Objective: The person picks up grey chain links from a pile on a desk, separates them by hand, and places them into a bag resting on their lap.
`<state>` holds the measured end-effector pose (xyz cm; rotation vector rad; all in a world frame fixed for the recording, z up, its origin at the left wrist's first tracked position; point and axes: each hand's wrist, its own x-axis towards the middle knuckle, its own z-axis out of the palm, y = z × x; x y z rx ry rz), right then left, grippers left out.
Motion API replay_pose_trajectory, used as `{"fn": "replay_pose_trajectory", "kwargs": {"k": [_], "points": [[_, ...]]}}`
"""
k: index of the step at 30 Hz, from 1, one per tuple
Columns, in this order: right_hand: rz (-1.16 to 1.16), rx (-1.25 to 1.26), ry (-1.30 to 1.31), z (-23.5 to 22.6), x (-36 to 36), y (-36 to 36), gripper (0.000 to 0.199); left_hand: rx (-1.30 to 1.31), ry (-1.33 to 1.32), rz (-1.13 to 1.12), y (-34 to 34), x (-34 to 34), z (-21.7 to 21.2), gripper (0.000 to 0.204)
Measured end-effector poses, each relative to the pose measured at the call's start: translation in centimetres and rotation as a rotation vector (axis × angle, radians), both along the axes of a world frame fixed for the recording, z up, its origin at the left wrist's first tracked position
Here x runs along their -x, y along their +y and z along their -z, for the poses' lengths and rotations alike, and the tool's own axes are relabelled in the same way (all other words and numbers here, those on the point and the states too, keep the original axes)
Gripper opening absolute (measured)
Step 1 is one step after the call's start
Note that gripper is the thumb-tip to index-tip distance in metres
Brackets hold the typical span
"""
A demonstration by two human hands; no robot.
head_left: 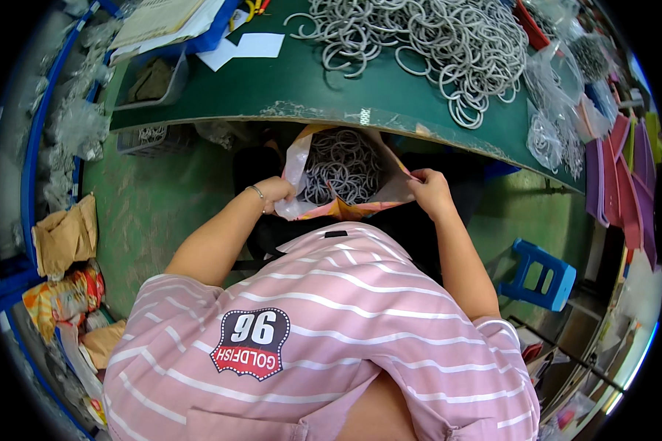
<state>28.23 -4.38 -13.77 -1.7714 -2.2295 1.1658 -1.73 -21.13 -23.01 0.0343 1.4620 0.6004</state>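
Note:
A large bag point(296, 163) with a white lining stands open at my lap, just below the table's near edge. Many grey, curved metal rings point(342, 167) fill it. My left hand point(276, 192) is closed on the bag's left rim, a bracelet at its wrist. On the opposite side, my right hand point(431, 192) pinches the right rim. Between them the mouth is spread wide. On the green table point(250, 95) ahead lies a big heap of similar grey rings point(467, 48), some of them visibly open loops.
A clear plastic box point(151, 82) and papers point(259, 45) occupy the table's left end. Plastic bags of rings point(555, 140) hang over its right end. To the right stands a blue stool point(541, 275); brown paper bags point(66, 235) rest by the left shelving.

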Motion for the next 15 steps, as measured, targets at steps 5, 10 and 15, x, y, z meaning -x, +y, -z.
{"fn": "replay_pose_trajectory", "kwargs": {"k": [5, 10, 15], "points": [[0.088, 0.173, -0.125, 0.8, 2.9, 1.7, 0.051, 0.134, 0.016, 0.141, 1.7, -2.5, 3.1, 0.049], [0.071, 0.513, -0.247, 6.1, 4.7, 1.2, 0.036, 0.248, 0.11, 0.233, 0.8, -2.1, 4.8, 0.019], [-0.223, 0.608, -0.185, 12.3, 1.7, -1.0, 0.021, 0.315, 0.066, 0.324, 1.4, -3.4, 1.6, 0.024]]}}
